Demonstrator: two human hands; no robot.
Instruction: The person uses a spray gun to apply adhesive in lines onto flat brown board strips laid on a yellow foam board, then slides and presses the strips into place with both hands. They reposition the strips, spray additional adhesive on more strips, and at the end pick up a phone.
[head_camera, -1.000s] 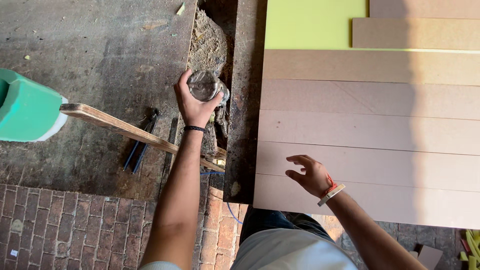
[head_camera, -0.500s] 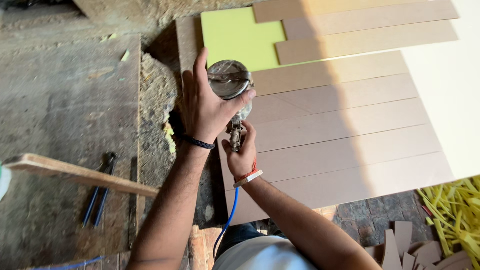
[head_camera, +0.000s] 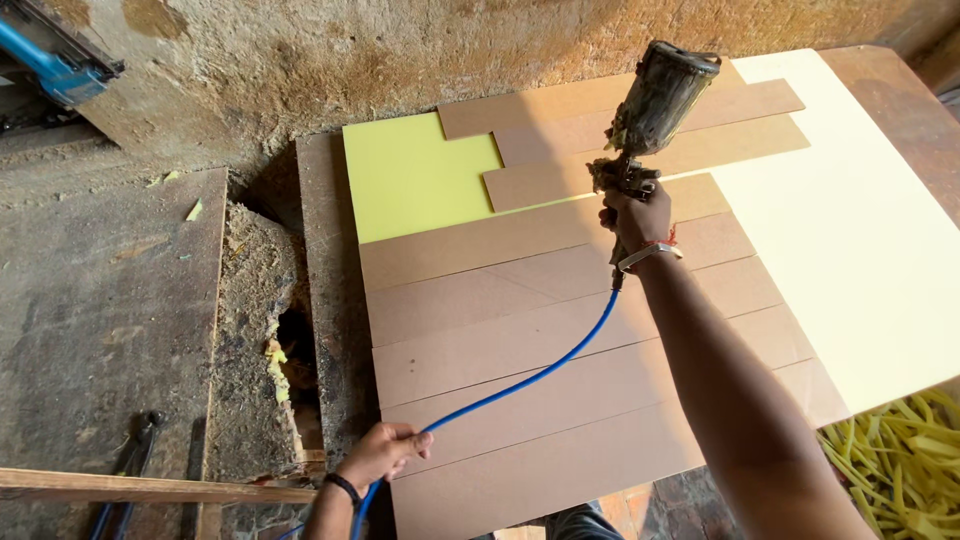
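A: Spray gun (head_camera: 645, 120) sits upright-ish over the brown boards (head_camera: 560, 330), grimy metal cup tilted up and right, the right hand (head_camera: 636, 218) wrapped tight round its handle.

B: And the left hand (head_camera: 385, 452)?

A: Its grip is curled round the smooth blue hose (head_camera: 520, 385) at the surface's near edge.

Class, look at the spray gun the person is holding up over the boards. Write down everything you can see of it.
The spray gun is a grimy, paint-crusted metal tool with a cylindrical cup on top, tilted to the right. Its body and handle sit below the cup, gripped by the right hand above the brown boards. A blue hose runs from under the handle, down across the boards, to the left hand, which holds it. The nozzle is hard to make out.
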